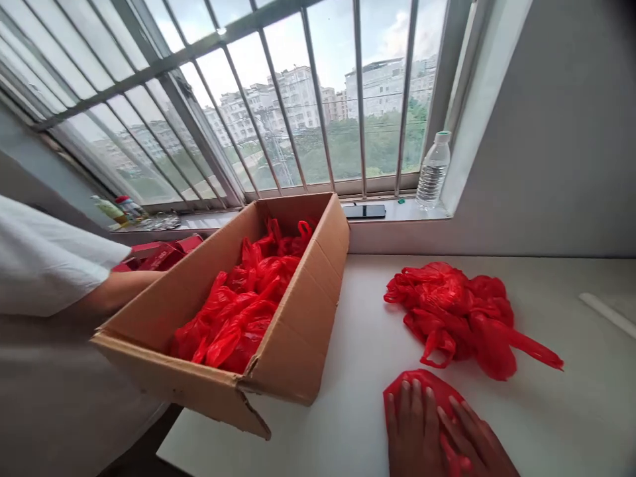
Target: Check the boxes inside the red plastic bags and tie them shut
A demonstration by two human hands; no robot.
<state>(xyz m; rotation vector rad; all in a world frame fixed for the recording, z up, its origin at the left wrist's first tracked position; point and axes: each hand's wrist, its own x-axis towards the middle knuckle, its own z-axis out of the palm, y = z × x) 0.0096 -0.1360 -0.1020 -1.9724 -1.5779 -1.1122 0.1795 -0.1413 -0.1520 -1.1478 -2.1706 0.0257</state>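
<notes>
Flat on the white table lies a red plastic bag (422, 380) near the bottom edge of the view. My left hand (416, 430) presses on it with its fingers stretched out. Beside it, my right hand (477, 440) also rests on the bag, fingers extended and slightly spread. Part of the bag is hidden under both hands. Just beyond them sits a crumpled heap of red plastic bags (452, 305), with one handle trailing to the right. Left of my hands stands an open cardboard box (303, 324) holding several bunched red plastic bags (243, 298).
A co-worker in a white shirt (50, 258) stands at the left, one arm behind the box. Dark red boxes (166, 255) lie there. On the windowsill are a phone (365, 211) and a water bottle (434, 171). A white stick-like object (607, 314) lies at the right.
</notes>
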